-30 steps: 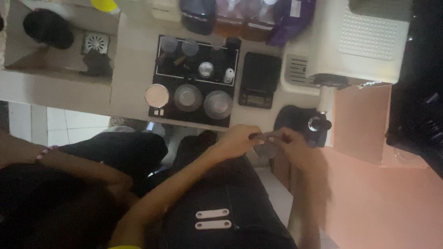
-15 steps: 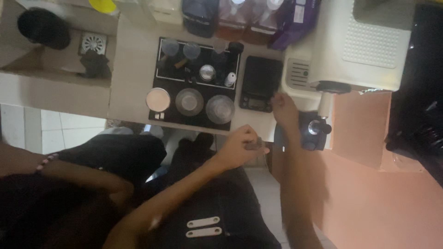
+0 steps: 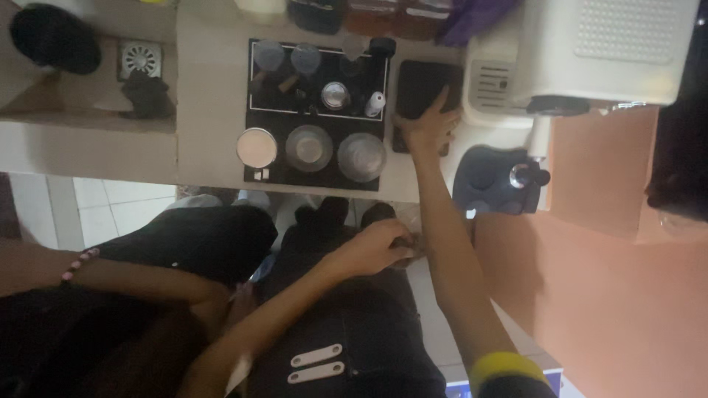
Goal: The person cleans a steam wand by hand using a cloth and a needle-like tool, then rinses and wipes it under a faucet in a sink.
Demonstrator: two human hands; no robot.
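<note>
On the pale counter (image 3: 214, 110), straight ahead of the person, the right hand (image 3: 430, 125) lies spread and released on the near edge of a flat black scale (image 3: 428, 85), fingers reaching up across its top. It grips nothing; the palm and fingertips only rest there. The left hand (image 3: 372, 249) hangs lower, off the counter over the dark trousers, clenched around a small dark object (image 3: 409, 245) that is too blurred to name.

To the left of the scale sits a black tray (image 3: 254, 158) with a row of round metal cups along its near side and smaller bottles and tools behind them. To the right of the scale stands a dark round mat (image 3: 479, 180) with a knobbed tamper (image 3: 525, 175) on it, and behind that a large cream-coloured machine (image 3: 590, 44).

A sound way to handle the scale, as I judge it, is to keep the right hand flat and press evenly, so the light plate does not tip or slide toward the tray. Fingers should stay clear of the bottles just beside its left edge. The left hand's hold looks firm enough; keeping that fist closed and level until it is above the counter would guard against dropping the object on the tiled floor (image 3: 110, 214). Another person's forearm with a beaded bracelet (image 3: 77, 265) is near on the left.
</note>
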